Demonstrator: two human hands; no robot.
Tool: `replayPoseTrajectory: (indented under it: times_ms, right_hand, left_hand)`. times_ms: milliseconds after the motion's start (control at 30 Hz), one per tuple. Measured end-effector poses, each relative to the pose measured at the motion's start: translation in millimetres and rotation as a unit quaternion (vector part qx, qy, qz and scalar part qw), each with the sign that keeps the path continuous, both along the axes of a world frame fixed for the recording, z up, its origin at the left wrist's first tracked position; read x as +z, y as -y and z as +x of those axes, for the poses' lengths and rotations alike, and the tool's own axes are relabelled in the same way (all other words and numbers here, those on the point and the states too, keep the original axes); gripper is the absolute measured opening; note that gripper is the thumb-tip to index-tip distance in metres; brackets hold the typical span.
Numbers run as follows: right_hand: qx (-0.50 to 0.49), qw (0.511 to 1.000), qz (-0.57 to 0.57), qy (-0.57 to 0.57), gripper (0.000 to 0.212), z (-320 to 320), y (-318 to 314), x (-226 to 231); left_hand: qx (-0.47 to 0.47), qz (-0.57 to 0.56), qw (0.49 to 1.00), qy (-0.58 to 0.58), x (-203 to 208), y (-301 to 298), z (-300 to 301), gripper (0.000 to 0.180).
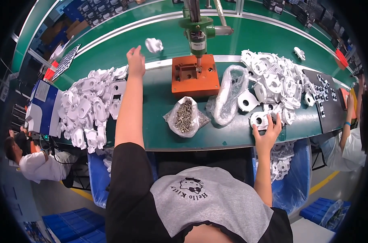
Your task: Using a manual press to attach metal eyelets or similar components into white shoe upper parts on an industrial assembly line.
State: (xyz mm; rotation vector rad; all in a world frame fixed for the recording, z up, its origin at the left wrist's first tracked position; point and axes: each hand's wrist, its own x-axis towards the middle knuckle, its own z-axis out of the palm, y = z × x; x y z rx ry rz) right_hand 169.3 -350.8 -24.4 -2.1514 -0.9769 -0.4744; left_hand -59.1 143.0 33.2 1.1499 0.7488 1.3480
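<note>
My left hand (pixel 136 61) is stretched far out over the green surface beyond the bench, its fingers loosely apart and empty. Just off its fingertips, a blurred white plastic part (pixel 154 45) is apart from the hand. At the front of the right-hand pile, my right hand (pixel 268 133) has thumb and index finger on the edges of a white plastic part (pixel 257 120) with a round hole. Between my arms stands an orange fixture block (pixel 195 83) under a green press (pixel 198 38). A clear bag of small metal pins or screws (pixel 185 116) lies nearer me.
White parts form a left pile (pixel 87 103) and a right pile (pixel 275 81). A rolled clear plastic bag (pixel 229 97) lies beside the fixture. Blue lined bins (pixel 299 178) stand below the bench edge. Other people work at left (pixel 46 164) and right (pixel 348 141).
</note>
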Motion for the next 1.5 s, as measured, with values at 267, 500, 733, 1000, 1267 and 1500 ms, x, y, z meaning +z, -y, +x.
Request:
replayPoseTrajectory:
  times_ms: [267, 500, 733, 1000, 1267, 1500]
  right_hand:
    - [0.006, 0.999, -0.038, -0.022, 0.061, 1.6, 1.5, 0.0]
    - [-0.006, 0.996, -0.091, -0.010, 0.060, 1.3, -4.4, 1.2]
    - [-0.025, 0.994, -0.105, -0.028, 0.060, -11.4, -14.0, -2.9]
    - [0.043, 0.989, 0.069, -0.125, 0.062, -17.7, -9.4, 4.1]
    - [0.315, 0.822, 0.249, -0.404, 0.068, -70.1, -35.9, 32.5]
    - [0.442, 0.804, 0.222, -0.330, 0.079, -102.8, -54.8, 55.7]
  left_hand:
    - [-0.037, 0.163, 0.701, -0.693, -5.2, 52.3, -58.0, 0.046]
    - [0.061, 0.261, 0.601, -0.753, -6.1, 98.4, -109.8, 0.045]
    - [-0.036, 0.131, 0.543, -0.829, 10.3, 116.6, -119.0, 0.040]
    - [-0.027, 0.196, 0.675, -0.711, -9.7, 122.8, -133.7, 0.017]
    - [-0.261, 0.009, 0.947, -0.187, 42.7, 209.3, -60.6, 0.015]
    - [-0.459, -0.119, 0.880, -0.021, 36.4, 309.6, -2.2, 0.015]
